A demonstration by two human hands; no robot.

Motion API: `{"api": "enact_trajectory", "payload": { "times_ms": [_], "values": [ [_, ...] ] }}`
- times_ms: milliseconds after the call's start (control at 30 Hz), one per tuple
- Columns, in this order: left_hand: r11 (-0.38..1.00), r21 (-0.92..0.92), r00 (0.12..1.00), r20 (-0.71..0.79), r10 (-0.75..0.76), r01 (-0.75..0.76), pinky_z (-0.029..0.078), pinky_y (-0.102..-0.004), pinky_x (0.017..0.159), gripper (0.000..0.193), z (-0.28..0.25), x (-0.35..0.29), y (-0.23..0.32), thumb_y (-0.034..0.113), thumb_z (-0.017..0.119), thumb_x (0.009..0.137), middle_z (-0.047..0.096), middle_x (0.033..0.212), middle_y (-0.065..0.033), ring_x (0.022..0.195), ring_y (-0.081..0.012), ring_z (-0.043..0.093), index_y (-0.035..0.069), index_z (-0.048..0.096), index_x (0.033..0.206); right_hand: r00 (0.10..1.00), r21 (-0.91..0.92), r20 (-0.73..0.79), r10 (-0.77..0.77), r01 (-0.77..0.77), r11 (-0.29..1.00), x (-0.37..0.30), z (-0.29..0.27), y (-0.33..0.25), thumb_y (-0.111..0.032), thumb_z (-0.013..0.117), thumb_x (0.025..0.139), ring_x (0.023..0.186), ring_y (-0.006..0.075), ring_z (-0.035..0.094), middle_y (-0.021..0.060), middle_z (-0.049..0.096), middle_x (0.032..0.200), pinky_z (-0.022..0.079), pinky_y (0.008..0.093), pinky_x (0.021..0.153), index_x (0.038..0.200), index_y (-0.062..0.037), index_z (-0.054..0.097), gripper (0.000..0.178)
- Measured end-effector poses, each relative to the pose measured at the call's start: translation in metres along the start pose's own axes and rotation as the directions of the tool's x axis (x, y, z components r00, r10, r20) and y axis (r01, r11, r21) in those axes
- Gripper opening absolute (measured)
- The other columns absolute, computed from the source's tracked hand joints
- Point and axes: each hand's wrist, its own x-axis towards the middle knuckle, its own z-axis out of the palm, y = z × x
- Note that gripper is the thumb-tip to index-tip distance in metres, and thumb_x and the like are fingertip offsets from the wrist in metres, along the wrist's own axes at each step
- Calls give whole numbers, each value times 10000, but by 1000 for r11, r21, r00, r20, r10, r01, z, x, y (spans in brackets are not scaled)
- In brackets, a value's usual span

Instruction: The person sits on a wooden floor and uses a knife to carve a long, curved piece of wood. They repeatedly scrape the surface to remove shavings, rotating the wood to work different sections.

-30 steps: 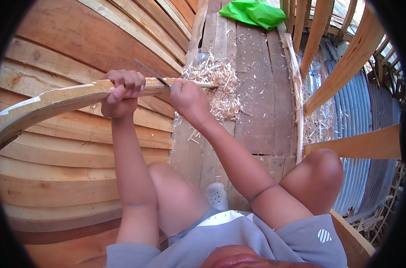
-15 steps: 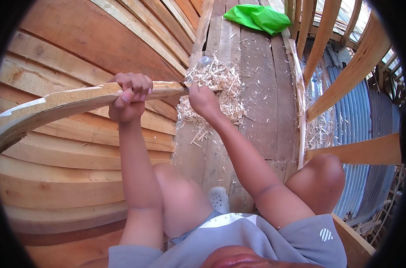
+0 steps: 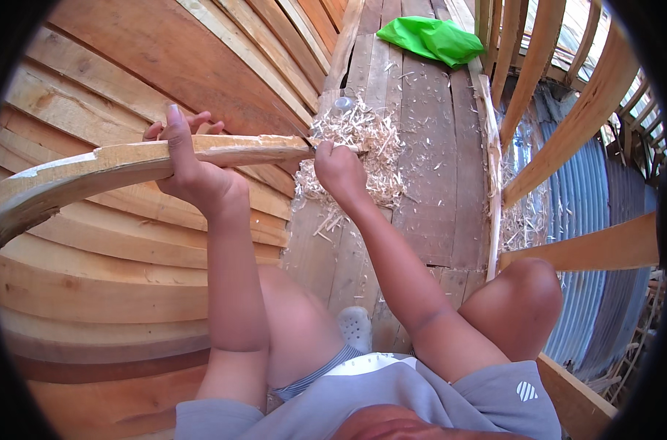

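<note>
A long, curved, pale strip of wood [image 3: 260,149] spans the left side of the view, its upper edge roughly trimmed. My left hand [image 3: 201,176] cradles it from below, thumb upright on the near side and fingers loosely spread behind. Beside the strip's right end, my right hand [image 3: 341,172] is closed in a fist around a knife. Only a thin, dark part of the blade [image 3: 298,132] shows, pointing up and left across the wood; the fist hides the handle.
Curly wood shavings [image 3: 381,143] cover the plank floor [image 3: 429,213] beyond my hands. A small clear round object [image 3: 343,104] sits among them. A green plastic bag [image 3: 430,40] lies farther off. Stacked boards [image 3: 106,257] line the left; wooden railing slats [image 3: 576,121] and corrugated metal sheets [image 3: 576,227] are right.
My left hand has loosened from a closed grip over the wood and turned beneath it, thumb raised and fingers spread. My right hand stays nearly in place.
</note>
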Motion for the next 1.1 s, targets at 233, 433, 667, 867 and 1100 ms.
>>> {"api": "enact_trajectory", "payload": {
  "times_ms": [233, 433, 667, 867, 1100],
  "values": [
    [999, -26, 999, -14, 32, -33, 430, -306, 608, 219, -10, 19, -14, 130, 584, 761, 441, 761, -33, 640, -144, 472, 110, 508, 966, 989, 11, 83, -125, 124, 992, -15, -4, -22, -358, 334, 943, 876, 517, 614, 353, 625, 862, 468, 522, 864, 830, 98, 667, 576],
    [997, -78, 997, 81, 0, 6, 399, -285, 575, 155, -34, 39, -29, 133, 550, 745, 419, 743, -22, 602, -143, 408, 123, 445, 857, 989, -37, 106, -101, 106, 994, -29, -13, -44, -346, 334, 946, 899, 515, 613, 357, 628, 879, 465, 522, 879, 833, 89, 678, 565],
    [991, -122, 995, 80, 56, -46, 478, -278, 470, 169, -24, 27, -22, 67, 560, 707, 422, 694, -43, 559, -138, 459, 69, 416, 797, 988, -95, 121, -96, 108, 990, -41, -25, -53, -360, 341, 944, 924, 513, 615, 368, 627, 919, 457, 527, 906, 853, 97, 674, 573],
    [998, -38, 997, 62, 52, -49, 416, -310, 574, 137, -25, 24, -23, 119, 551, 721, 389, 732, -31, 623, -181, 445, 87, 420, 739, 994, -115, -3, -105, 104, 988, -14, 4, -20, -365, 349, 941, 875, 516, 618, 359, 630, 857, 461, 544, 877, 783, 85, 677, 579],
    [996, -60, 989, 133, 71, -64, 471, -322, 546, 125, -26, 21, -19, 79, 549, 727, 402, 732, -42, 604, -180, 470, 71, 426, 749, 878, -281, -298, -375, 295, 913, -1, 25, 3, -337, 397, 918, 543, 443, 603, 253, 583, 564, 503, 528, 579, 615, 20, 652, 532]
  ]
}}
